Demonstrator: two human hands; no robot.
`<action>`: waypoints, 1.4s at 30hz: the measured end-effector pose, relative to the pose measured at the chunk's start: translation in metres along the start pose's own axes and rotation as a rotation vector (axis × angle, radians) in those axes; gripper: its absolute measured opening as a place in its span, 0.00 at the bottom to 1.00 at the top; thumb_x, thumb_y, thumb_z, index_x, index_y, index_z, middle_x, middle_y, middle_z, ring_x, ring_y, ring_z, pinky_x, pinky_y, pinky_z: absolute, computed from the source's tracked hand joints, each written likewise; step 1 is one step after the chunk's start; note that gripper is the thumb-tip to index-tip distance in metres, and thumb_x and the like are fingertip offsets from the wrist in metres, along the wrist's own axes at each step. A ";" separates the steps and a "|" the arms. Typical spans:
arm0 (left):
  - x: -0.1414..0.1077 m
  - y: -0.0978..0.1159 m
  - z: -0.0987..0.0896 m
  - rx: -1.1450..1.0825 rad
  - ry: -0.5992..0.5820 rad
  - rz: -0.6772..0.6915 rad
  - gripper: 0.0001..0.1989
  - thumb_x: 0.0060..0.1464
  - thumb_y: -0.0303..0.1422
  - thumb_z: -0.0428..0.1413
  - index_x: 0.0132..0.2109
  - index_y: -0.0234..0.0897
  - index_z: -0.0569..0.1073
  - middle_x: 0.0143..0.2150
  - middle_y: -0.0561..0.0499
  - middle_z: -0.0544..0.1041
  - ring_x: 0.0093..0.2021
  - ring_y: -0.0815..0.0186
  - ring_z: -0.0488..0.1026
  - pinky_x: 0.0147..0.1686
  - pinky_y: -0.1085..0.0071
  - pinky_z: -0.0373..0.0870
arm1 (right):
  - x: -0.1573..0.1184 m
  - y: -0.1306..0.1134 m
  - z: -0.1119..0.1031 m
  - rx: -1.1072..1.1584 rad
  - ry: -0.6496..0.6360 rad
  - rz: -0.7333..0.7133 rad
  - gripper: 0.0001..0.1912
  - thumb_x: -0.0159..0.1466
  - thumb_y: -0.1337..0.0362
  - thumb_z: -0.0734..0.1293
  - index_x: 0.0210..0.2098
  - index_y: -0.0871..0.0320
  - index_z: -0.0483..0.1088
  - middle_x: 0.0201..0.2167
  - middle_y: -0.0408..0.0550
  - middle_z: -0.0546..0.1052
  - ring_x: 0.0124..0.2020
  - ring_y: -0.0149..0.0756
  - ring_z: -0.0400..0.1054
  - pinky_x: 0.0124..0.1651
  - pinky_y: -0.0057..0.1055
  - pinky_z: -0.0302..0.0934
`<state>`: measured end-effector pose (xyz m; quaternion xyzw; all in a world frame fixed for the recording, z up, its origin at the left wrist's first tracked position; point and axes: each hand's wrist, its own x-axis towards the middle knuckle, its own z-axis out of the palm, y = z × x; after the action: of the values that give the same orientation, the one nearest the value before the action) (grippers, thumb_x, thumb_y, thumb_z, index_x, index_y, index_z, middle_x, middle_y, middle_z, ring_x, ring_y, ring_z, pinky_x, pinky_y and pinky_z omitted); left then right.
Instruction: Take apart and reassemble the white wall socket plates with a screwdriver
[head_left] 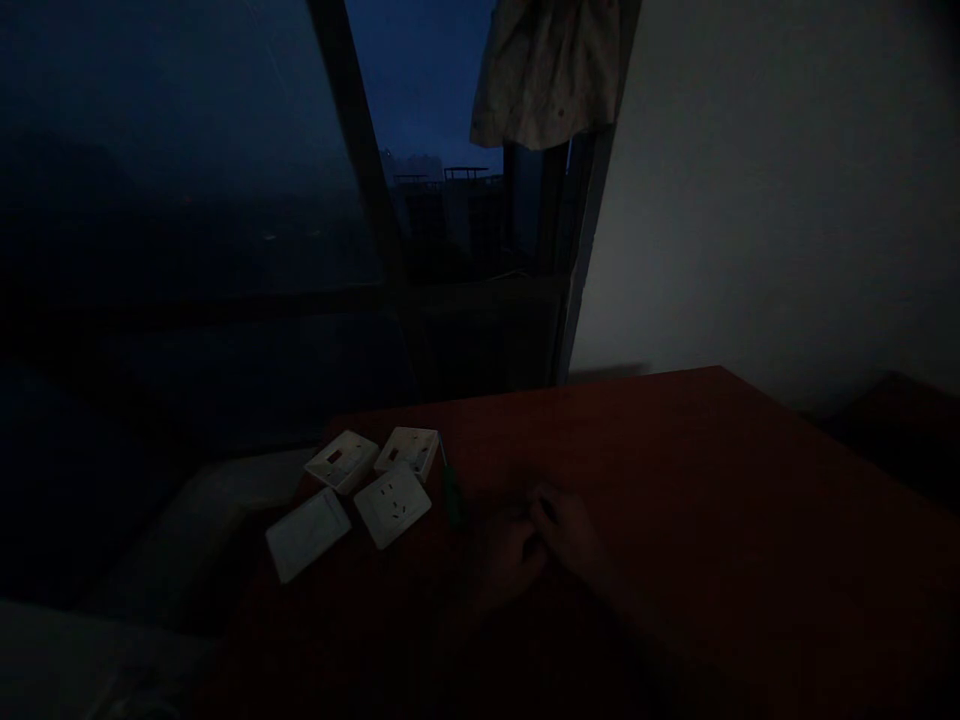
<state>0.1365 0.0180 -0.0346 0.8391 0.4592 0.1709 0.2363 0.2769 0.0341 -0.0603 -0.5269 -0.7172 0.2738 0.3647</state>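
One red-brown table (645,450) lies beneath both hands. The left hand (506,560) and right hand (574,535) are curled, fingertips drawn together; it is too dark to tell whether either grasps anything. To the left hand's left are two pale plates, the blank-looking plate (307,535) farther out and the socket faceplate (393,507) nearer. Both look light, stiff and smooth, perhaps slippery, and best lifted by opposite edges; a hard knock could chip them. Beyond, farther from the hands, sit two pale mounting boxes, the outer box (351,459) and inner box (412,450), likely light and rigid, easily pinched by their side walls. Just left of the left hand lies one slim screwdriver (452,495), best gripped by its green handle. Counted: two plates, two boxes, one screwdriver.
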 end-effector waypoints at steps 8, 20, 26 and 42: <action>0.000 -0.005 0.004 -0.016 0.002 0.019 0.10 0.53 0.27 0.54 0.42 0.37 0.76 0.41 0.47 0.77 0.41 0.61 0.73 0.41 0.68 0.68 | 0.000 0.000 0.001 -0.016 0.001 0.013 0.13 0.65 0.65 0.56 0.27 0.56 0.66 0.25 0.44 0.73 0.27 0.32 0.68 0.30 0.26 0.56; -0.001 0.000 -0.001 -0.010 -0.004 0.004 0.10 0.53 0.27 0.53 0.41 0.37 0.77 0.41 0.48 0.77 0.41 0.61 0.73 0.42 0.68 0.68 | 0.000 -0.001 0.000 -0.028 0.004 0.001 0.13 0.66 0.65 0.55 0.27 0.56 0.66 0.25 0.44 0.73 0.26 0.31 0.67 0.30 0.26 0.57; -0.001 0.000 -0.001 0.001 -0.001 0.007 0.10 0.53 0.27 0.53 0.42 0.38 0.76 0.42 0.48 0.77 0.42 0.61 0.72 0.41 0.68 0.67 | 0.000 -0.001 0.001 -0.036 0.005 0.000 0.13 0.65 0.65 0.56 0.27 0.56 0.67 0.26 0.44 0.74 0.27 0.31 0.68 0.31 0.26 0.56; -0.001 -0.002 -0.001 -0.025 -0.014 0.016 0.10 0.53 0.27 0.53 0.42 0.37 0.76 0.42 0.47 0.77 0.42 0.61 0.73 0.41 0.69 0.67 | 0.000 0.001 0.001 -0.031 0.002 -0.009 0.12 0.65 0.66 0.56 0.28 0.56 0.68 0.26 0.44 0.74 0.27 0.32 0.68 0.30 0.27 0.56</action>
<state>0.1345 0.0182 -0.0352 0.8409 0.4488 0.1725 0.2485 0.2765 0.0346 -0.0616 -0.5297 -0.7234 0.2606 0.3582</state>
